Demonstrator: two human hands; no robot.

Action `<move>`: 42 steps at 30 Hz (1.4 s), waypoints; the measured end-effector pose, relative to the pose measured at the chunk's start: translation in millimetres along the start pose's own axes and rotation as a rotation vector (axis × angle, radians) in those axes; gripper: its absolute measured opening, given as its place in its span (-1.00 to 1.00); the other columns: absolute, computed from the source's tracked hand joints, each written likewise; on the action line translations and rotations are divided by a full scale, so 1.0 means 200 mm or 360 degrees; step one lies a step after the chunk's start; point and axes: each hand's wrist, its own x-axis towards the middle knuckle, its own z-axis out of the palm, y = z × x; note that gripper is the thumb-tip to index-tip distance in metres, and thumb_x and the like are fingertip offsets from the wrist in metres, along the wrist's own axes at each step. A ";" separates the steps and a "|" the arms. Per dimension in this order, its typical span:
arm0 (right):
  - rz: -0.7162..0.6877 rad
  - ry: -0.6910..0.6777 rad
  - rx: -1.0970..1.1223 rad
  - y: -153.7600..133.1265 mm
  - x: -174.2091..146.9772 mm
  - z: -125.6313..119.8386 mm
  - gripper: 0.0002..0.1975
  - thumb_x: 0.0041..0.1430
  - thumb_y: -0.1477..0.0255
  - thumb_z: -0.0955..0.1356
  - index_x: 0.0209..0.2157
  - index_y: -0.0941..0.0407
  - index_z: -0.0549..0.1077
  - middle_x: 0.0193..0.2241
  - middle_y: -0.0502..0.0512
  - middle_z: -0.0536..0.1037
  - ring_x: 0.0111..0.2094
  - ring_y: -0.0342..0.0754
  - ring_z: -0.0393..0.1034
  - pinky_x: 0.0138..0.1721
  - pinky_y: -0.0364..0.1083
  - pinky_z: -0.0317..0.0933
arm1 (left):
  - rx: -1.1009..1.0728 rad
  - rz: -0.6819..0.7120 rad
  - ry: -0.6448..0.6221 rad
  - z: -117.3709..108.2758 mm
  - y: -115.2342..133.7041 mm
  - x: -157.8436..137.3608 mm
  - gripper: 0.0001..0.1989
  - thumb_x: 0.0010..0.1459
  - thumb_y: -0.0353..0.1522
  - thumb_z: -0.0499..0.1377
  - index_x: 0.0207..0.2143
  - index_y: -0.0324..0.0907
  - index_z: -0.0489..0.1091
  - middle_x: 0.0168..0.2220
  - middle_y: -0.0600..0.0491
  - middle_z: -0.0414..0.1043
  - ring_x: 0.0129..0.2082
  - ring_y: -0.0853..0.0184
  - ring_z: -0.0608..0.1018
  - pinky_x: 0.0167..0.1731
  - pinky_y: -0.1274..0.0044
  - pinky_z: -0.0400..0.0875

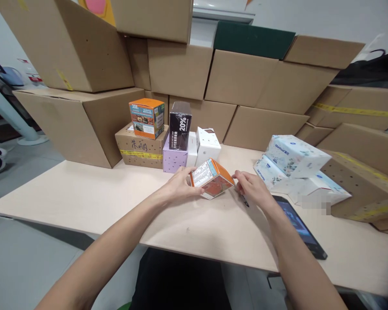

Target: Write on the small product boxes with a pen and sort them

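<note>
An orange and white printed box (204, 173) is tilted up off the table in front of me. My left hand (183, 185) grips its left side, with the thumb along the lower front edge. Close against the box's right corner is my right hand (249, 185), its fingers closed around a slim black pen-like tool (245, 200). The tool's dark end points down toward the table; its other end is hidden in the hand, so I cannot tell its exact kind.
Behind stand a taped brown carton (142, 158) bearing an orange box (145, 116), a black box (180, 127) on a purple one (174, 160), and a white dotted box (208, 146). Right are tissue packs (294, 157) and a tablet (299, 226). Large cartons (242, 77) wall the back.
</note>
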 end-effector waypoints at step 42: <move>-0.0274 0.0158 0.1278 -0.25 -0.13 0.18 -0.72 0.12 0.19 0.38 -0.26 0.11 0.40 -0.51 -0.03 0.53 -0.59 -0.17 0.35 -0.57 -0.17 0.26 | -0.0254 -0.0345 -0.0654 -0.01 0.11 -0.10 -0.02 0.07 0.15 0.18 0.37 -0.09 -0.11 -0.57 0.17 0.39 -0.63 0.35 0.46 -0.63 0.58 0.35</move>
